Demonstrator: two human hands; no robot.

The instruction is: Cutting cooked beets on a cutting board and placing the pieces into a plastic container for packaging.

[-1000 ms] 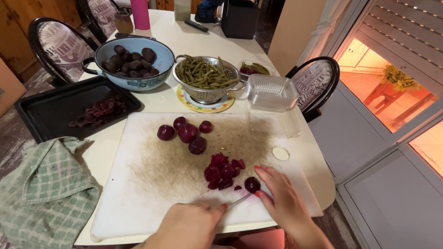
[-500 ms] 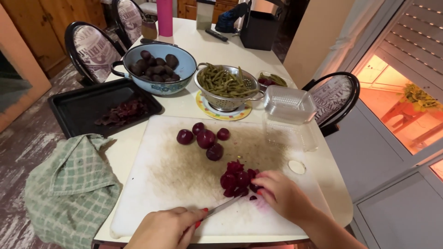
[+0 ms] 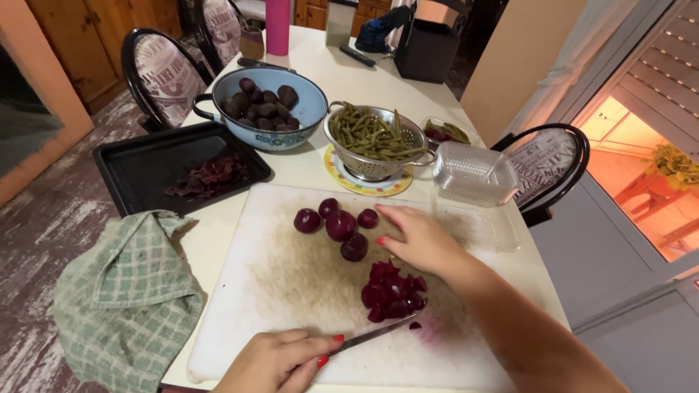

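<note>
Fingers (image 3: 320,348) of the left hand (image 3: 273,360) are clenching around the handle of a knife (image 3: 371,335), its blade lying nearly flat on the white cutting board (image 3: 291,284) and pointing toward a pile of cut beetroot pieces (image 3: 393,291). At the far left, a green checked cloth (image 3: 127,298) is hanging over the edge of the table (image 3: 306,164), just beside the board. Behind it, a black baking tray (image 3: 138,164) is carrying a small heap of dark red peelings (image 3: 211,175). Further back, a light blue colander (image 3: 306,109) is holding unpeeled dark beetroots (image 3: 262,105). On the board, a cluster of peeled whole beetroots (image 3: 336,224) is sitting near the far edge, with the chopped pile lying closer to the person and a red stain spreading beside it. Behind the board, a metal colander (image 3: 375,164) full of green beans (image 3: 368,135) is standing on a round coloured trivet (image 3: 342,178). The right hand (image 3: 419,236) is reaching across the board with its fingers (image 3: 389,236) loosely spread and holding nothing, the tips lying just beside the whole beetroots; whether they are touching one I cannot tell. To the right, an open clear plastic container (image 3: 473,175) is resting at the board's corner. Black-framed chairs (image 3: 546,164) are standing around the table.
</note>
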